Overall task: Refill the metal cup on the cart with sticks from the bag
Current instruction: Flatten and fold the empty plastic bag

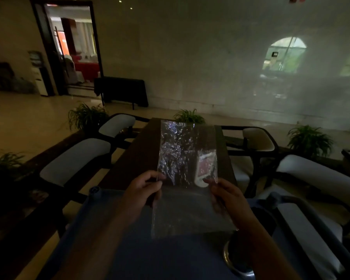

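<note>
A clear, crinkled plastic bag [185, 158] is held up flat in front of me, above the blue cart [101, 229]. My left hand [143, 190] pinches its left edge and my right hand [226, 196] pinches its right edge. A white and red label shows inside the bag near its right side. Any sticks in it are too dim to make out. The metal cup [233, 259] stands on the cart at the lower right, partly hidden behind my right forearm.
Beyond the cart a long dark wooden table [137, 154] runs away from me. White cushioned chairs [75, 158] line both of its sides. Potted plants [85, 117] stand around them. The room is dim, with a lit doorway [73, 47] at the far left.
</note>
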